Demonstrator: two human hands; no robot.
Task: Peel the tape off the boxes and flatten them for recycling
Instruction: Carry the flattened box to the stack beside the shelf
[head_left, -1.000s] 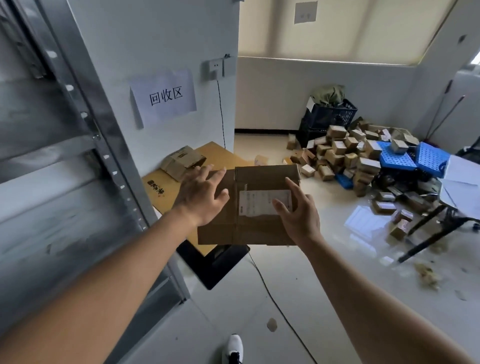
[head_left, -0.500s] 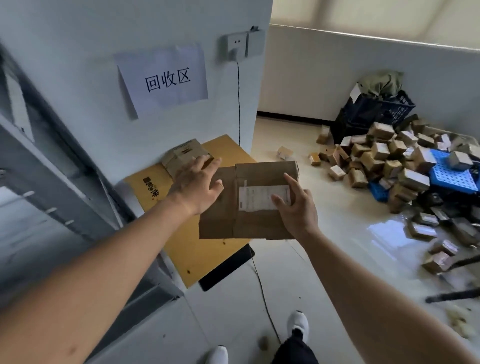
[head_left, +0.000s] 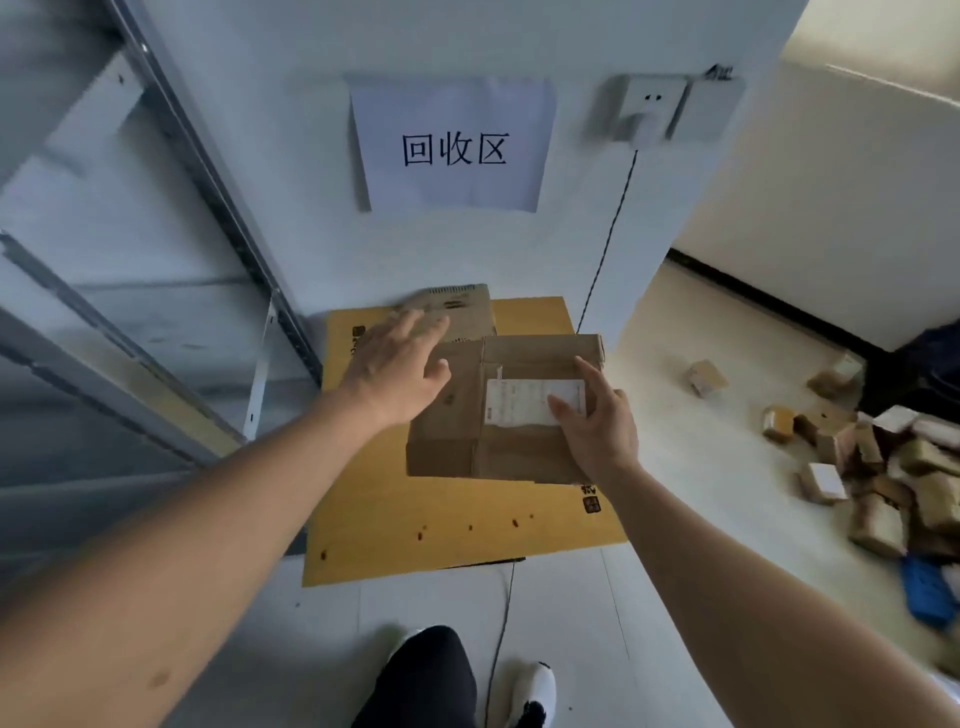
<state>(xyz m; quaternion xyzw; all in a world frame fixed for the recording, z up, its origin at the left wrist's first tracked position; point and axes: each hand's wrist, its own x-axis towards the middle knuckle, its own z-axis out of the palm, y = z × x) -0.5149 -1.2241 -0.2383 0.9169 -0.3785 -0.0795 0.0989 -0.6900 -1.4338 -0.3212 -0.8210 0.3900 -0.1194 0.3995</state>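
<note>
- a flattened brown cardboard box (head_left: 498, 415) with a white shipping label (head_left: 524, 400) sits at the centre of the frame, above a large yellow cardboard sheet (head_left: 441, 519) on the floor.
- the right hand (head_left: 597, 421) grips the box's right edge, thumb on the label.
- the left hand (head_left: 400, 369) lies with straight, spread fingers on the box's upper left corner, holding nothing.
- another flattened box (head_left: 457, 306) lies just behind, against the wall.
- a paper sign (head_left: 452, 145) hangs at upper centre.
- small taped boxes (head_left: 872, 467) are piled at the right edge.
</note>
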